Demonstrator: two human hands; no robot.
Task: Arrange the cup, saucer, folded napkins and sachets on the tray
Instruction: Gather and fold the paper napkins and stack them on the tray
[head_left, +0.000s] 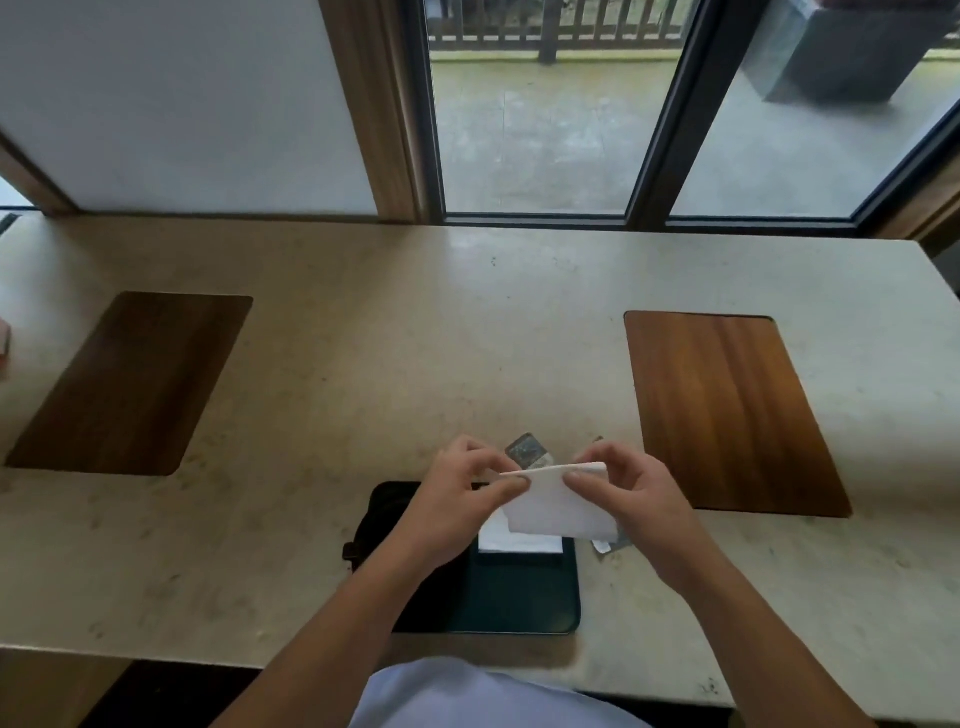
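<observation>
A white folded napkin (558, 506) hangs in the air between both hands, held by its top fold. My left hand (462, 488) pinches the fold's left end and my right hand (631, 493) pinches its right end. Below them a black tray (519, 592) lies at the table's near edge, with another white napkin (519, 543) lying flat on it. A silvery sachet (524, 449) shows on the table just beyond the hands. Part of another sachet (610, 545) peeks out to the right of the tray. No cup or saucer is in view.
Two wooden placemats lie on the beige stone table, a dark placemat (135, 384) at the left and a lighter placemat (727, 410) at the right. A wall and glass doors stand behind the table. A pink object (4, 343) sits at the far left edge.
</observation>
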